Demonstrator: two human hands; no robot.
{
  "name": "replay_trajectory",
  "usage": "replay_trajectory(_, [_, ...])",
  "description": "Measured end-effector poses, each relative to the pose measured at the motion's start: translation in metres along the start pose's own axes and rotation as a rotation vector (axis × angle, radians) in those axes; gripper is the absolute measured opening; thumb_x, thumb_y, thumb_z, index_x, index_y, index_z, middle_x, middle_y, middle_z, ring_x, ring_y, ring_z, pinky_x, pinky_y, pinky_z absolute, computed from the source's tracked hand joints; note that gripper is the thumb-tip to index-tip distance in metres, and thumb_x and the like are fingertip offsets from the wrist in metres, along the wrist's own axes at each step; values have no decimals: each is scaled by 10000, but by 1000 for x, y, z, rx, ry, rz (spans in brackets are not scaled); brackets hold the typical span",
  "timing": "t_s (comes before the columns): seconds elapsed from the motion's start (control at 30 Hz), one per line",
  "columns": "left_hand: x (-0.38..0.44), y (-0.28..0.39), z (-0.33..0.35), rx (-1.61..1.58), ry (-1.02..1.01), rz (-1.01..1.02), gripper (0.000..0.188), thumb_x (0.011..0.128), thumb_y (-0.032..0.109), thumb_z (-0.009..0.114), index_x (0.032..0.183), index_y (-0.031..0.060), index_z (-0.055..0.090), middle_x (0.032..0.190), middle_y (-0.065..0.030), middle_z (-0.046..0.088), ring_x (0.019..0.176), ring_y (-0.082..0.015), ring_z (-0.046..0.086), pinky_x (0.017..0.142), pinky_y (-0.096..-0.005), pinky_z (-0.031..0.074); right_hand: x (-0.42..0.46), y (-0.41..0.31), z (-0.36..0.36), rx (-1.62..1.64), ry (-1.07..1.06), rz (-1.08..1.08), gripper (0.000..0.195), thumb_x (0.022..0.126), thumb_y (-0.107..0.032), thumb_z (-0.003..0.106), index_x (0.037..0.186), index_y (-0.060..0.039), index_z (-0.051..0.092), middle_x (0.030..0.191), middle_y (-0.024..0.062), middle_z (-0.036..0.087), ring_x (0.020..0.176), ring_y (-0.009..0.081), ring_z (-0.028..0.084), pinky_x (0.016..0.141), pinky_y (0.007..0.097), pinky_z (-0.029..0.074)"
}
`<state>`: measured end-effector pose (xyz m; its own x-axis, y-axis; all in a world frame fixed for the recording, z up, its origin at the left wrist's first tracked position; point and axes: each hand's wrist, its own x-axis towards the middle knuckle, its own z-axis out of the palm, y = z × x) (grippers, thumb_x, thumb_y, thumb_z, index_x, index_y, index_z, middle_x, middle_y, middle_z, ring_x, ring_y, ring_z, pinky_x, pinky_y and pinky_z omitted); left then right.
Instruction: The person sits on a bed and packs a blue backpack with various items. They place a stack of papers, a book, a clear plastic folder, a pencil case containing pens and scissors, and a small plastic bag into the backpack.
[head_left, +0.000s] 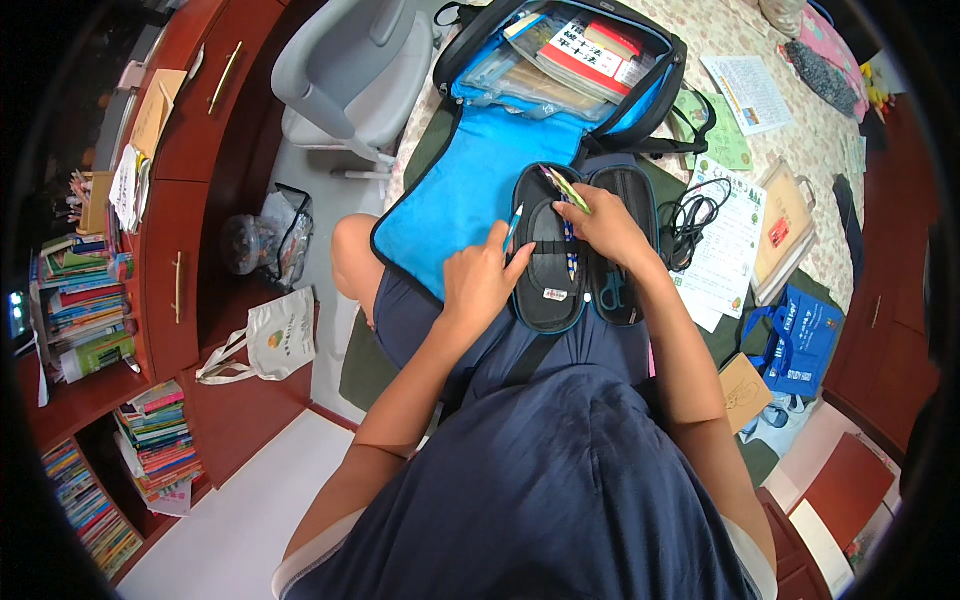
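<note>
On my lap lies a black zip pencil case (545, 300) with blue edging, unzipped and spread flat. My left hand (484, 274) is over its left edge, with a light blue pencil (514, 226) held between the fingers, point upward. Over the upper middle of the case, my right hand (600, 225) grips a green patterned pen or pencil (571, 192); a second slim item beside it is partly hidden. Dark blue patterned pencils (571, 259) sit in the case's middle, under an elastic band. Teal-handled scissors (611, 291) rest in the right half.
Beyond the case, an open school bag (517, 142) with blue lining holds books and clear folders. To the right are a coiled black cable (686, 225), printed sheets (724, 247) and a blue tote bag (806, 341). A grey chair (349, 82) stands at the upper left.
</note>
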<state>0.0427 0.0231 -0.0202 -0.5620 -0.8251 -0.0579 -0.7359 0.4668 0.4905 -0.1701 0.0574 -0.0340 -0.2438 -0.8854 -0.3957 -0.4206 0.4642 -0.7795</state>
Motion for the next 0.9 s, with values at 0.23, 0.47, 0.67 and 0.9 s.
replay_trajectory(0.23, [1,0,0,4,-4,32,335,936,368,672,906,52,566,546,-142,614,492,-349,628,442,-450,458,0,-6,-7,48,-45,51,318,960,-265,667,1003,49,633,677,88,591,612,131,555,592,340,456])
replay_trajectory(0.47, [1,2,-2,-3,-19,14,345,930,361,685,903,38,567,549,-156,607,504,-352,630,452,-446,455,-5,-7,-8,76,13,21,301,930,-253,667,952,47,659,672,184,645,638,285,673,650,412,484])
replay_trajectory(0.67, [1,6,-5,-12,-53,-23,360,910,351,717,923,15,587,575,-184,607,532,-368,634,468,-442,452,-7,-9,-11,120,61,25,293,935,-246,677,1011,37,664,701,162,649,627,227,664,630,380,493])
replay_trajectory(0.9, [1,4,-2,6,-48,-16,369,898,359,730,902,20,586,563,-162,603,525,-357,631,468,-433,449,-2,-21,-41,659,421,47,264,977,-260,670,811,-124,515,597,-74,440,477,12,356,422,206,249])
